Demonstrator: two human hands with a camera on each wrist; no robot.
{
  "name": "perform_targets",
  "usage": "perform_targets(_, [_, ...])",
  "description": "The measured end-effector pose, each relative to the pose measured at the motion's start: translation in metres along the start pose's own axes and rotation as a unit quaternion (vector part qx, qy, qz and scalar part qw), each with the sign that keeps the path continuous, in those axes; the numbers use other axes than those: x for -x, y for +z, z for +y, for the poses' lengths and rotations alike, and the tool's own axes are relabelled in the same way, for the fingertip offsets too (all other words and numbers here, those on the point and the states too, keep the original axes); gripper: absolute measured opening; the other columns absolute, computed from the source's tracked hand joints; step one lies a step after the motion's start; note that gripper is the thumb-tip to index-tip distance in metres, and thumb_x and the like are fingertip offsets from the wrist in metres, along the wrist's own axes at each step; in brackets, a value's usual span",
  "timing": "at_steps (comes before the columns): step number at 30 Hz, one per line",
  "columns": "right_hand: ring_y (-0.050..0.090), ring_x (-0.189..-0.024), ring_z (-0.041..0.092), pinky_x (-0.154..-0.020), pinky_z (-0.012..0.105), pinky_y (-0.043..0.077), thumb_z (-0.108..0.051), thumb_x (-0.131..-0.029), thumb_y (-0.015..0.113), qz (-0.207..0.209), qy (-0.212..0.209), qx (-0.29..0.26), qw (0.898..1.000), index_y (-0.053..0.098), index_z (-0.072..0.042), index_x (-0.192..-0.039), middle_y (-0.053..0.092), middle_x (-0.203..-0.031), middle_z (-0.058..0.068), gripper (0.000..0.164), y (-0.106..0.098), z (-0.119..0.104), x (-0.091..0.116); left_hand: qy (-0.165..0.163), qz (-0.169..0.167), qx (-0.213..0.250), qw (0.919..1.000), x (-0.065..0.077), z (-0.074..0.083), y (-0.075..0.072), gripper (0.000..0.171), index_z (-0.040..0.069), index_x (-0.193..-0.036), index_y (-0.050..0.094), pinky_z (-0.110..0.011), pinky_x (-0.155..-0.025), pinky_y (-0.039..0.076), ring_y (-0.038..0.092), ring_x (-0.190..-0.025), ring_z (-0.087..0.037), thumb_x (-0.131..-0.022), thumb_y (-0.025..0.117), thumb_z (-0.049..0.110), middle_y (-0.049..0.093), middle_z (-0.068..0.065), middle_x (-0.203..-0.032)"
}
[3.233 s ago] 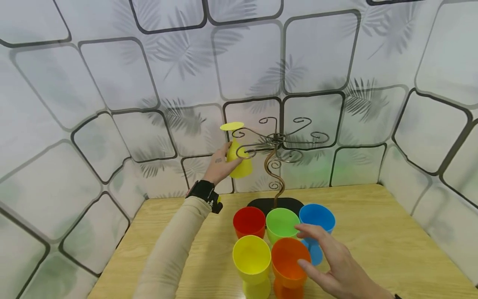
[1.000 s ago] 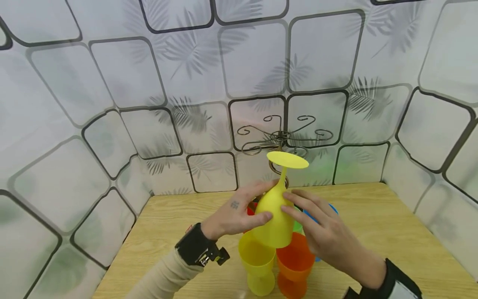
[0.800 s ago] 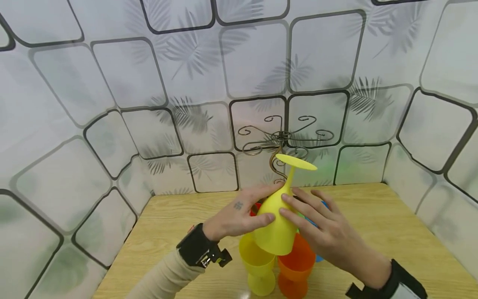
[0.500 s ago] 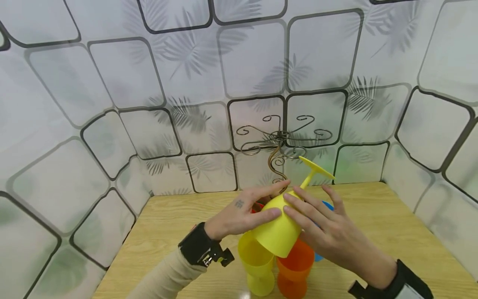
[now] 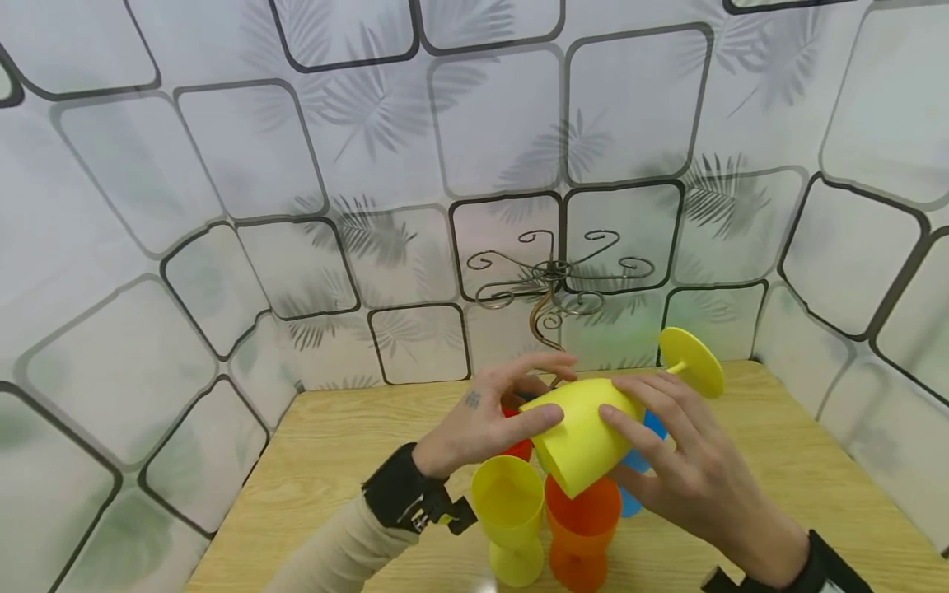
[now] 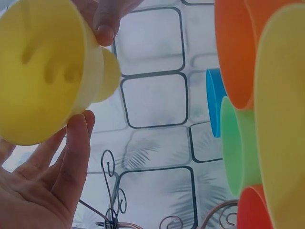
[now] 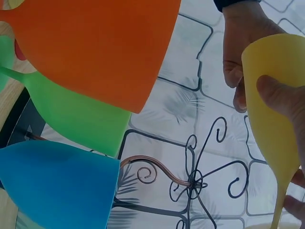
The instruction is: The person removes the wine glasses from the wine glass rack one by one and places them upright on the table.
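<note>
A yellow plastic goblet (image 5: 582, 428) is held up over the group of goblets, tipped sideways with its round foot to the upper right. My right hand (image 5: 693, 457) grips its bowl, thumb and fingers round it, as the right wrist view confirms. At the mouth end, my left hand (image 5: 489, 412) touches the rim with extended thumb and fingers. The left wrist view looks into the goblet's bowl. Below stand an upright yellow goblet (image 5: 507, 498) and an orange goblet (image 5: 582, 515). Behind them, partly covered by my hands, are a red goblet (image 5: 519, 449) and a blue goblet (image 5: 641, 461).
A green goblet (image 6: 240, 148) shows in both wrist views. At the back rises a metal stand (image 5: 550, 272) with curled arms and a wavy stem. The wooden table (image 5: 334, 461) meets a patterned cloth backdrop (image 5: 497, 123) at the back and sides.
The yellow goblet came from beside the stand in my left hand to above the other goblets, where my right hand joined. Since then it has turned from upside down to sideways, foot swinging right.
</note>
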State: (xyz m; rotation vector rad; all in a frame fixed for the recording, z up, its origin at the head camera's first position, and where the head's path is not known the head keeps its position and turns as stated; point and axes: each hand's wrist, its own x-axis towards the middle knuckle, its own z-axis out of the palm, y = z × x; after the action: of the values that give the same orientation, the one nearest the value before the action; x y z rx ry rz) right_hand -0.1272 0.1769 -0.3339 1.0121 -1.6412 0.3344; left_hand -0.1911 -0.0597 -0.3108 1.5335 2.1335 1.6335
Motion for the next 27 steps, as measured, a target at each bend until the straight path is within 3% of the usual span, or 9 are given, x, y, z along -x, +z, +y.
perform_targets(4, [0.058,-0.095,0.042,-0.118,0.023,0.034,-0.046,-0.103,0.057,0.017,0.041,-0.004,0.999,0.061,0.007,-0.117,0.062,-0.113,0.032,0.055,-0.006,0.000,0.003,0.000,0.004,0.024,0.9997,-0.004,0.004,0.005,0.072,0.011,-0.143,0.055,-0.036,-0.058,0.062,0.072,-0.086,-0.011,-0.093,0.063,0.063,0.068,-0.017,-0.124])
perform_targets(8, [0.059,-0.096,0.039,-0.113,0.014,0.037,-0.053,-0.099,0.060,0.026,0.095,-0.005,0.995,0.059,0.015,-0.118,0.063,-0.112,0.033,0.071,-0.011,-0.003,0.010,0.017,0.002,0.024,0.9996,-0.011,0.006,0.013,0.072,0.011,-0.144,0.055,-0.034,-0.058,0.061,0.071,-0.083,-0.008,-0.090,0.072,0.056,0.072,-0.017,-0.112])
perform_targets(11, [0.059,-0.101,0.031,-0.107,0.010,0.039,-0.058,-0.096,0.061,0.010,0.156,-0.013,0.988,0.057,0.016,-0.124,0.063,-0.115,0.030,0.080,-0.017,-0.005,0.020,0.024,-0.004,0.009,0.9997,-0.016,0.006,0.018,0.068,0.012,-0.149,0.050,-0.032,-0.067,0.062,0.070,-0.091,-0.004,-0.090,0.079,0.031,0.072,-0.014,-0.115])
perform_targets(15, [0.057,-0.108,0.014,-0.096,0.005,0.042,-0.065,-0.092,0.061,-0.025,0.242,-0.018,0.970,0.053,0.012,-0.134,0.062,-0.122,0.023,0.088,-0.023,-0.010,0.033,0.019,-0.021,-0.010,0.9996,-0.018,0.009,0.026,0.088,0.014,-0.155,0.041,-0.030,-0.067,0.062,0.069,-0.099,-0.003,-0.079,0.084,0.002,0.071,-0.013,-0.124])
perform_targets(18, [0.058,-0.113,0.003,-0.087,0.005,0.048,-0.065,-0.089,0.065,-0.025,0.273,-0.029,0.961,0.051,0.011,-0.137,0.062,-0.123,0.021,0.091,-0.024,-0.013,0.045,0.010,-0.038,-0.034,0.9987,-0.019,0.012,0.031,0.094,0.016,-0.156,0.039,-0.028,-0.067,0.062,0.066,-0.104,-0.003,-0.077,0.087,0.005,0.070,-0.010,-0.126])
perform_targets(23, [0.055,-0.116,-0.009,-0.073,0.009,0.054,-0.058,-0.087,0.072,-0.023,0.313,-0.061,0.947,0.046,0.013,-0.140,0.060,-0.124,0.021,0.092,-0.025,-0.024,0.068,-0.008,-0.076,-0.066,0.9949,-0.021,0.012,0.037,0.088,0.017,-0.156,0.041,-0.024,-0.073,0.059,0.058,-0.101,-0.001,-0.080,0.087,0.014,0.069,-0.004,-0.123])
perform_targets(27, [0.054,-0.110,-0.013,-0.069,0.009,0.054,-0.032,-0.077,0.091,-0.031,0.346,-0.074,0.935,0.045,0.012,-0.141,0.060,-0.121,0.014,0.090,-0.024,-0.030,0.085,-0.012,-0.100,-0.100,0.9898,-0.021,0.008,0.042,0.085,0.018,-0.157,0.041,-0.023,-0.075,0.055,0.055,-0.101,0.001,-0.084,0.084,0.020,0.069,0.004,-0.118])
